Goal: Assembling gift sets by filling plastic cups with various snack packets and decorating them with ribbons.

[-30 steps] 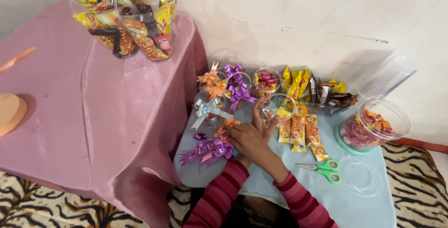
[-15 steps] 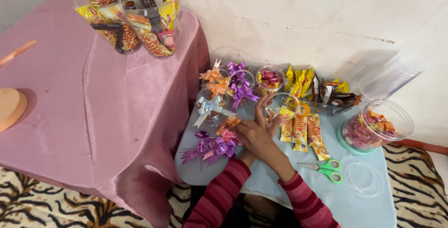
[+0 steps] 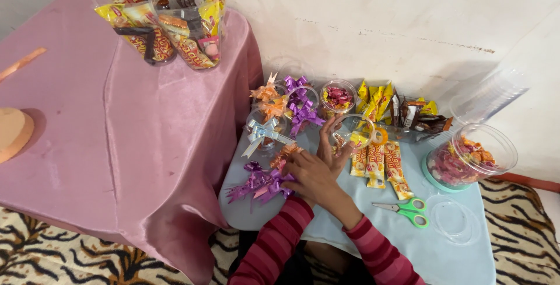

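On the pale blue table (image 3: 350,244), the purple ribbon bows (image 3: 261,183) lie at the left, just left of the left hand (image 3: 309,175), whose fingertips pinch a small orange bow (image 3: 286,155). Just right of that hand, the right hand (image 3: 333,145) overlaps it with fingers spread upward; I cannot tell whether it grips anything. Further right lie the green scissors (image 3: 408,210), apart from both hands.

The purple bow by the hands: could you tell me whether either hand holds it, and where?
The left hand rests its fingers on the purple bow at its right end; a firm hold cannot be told.
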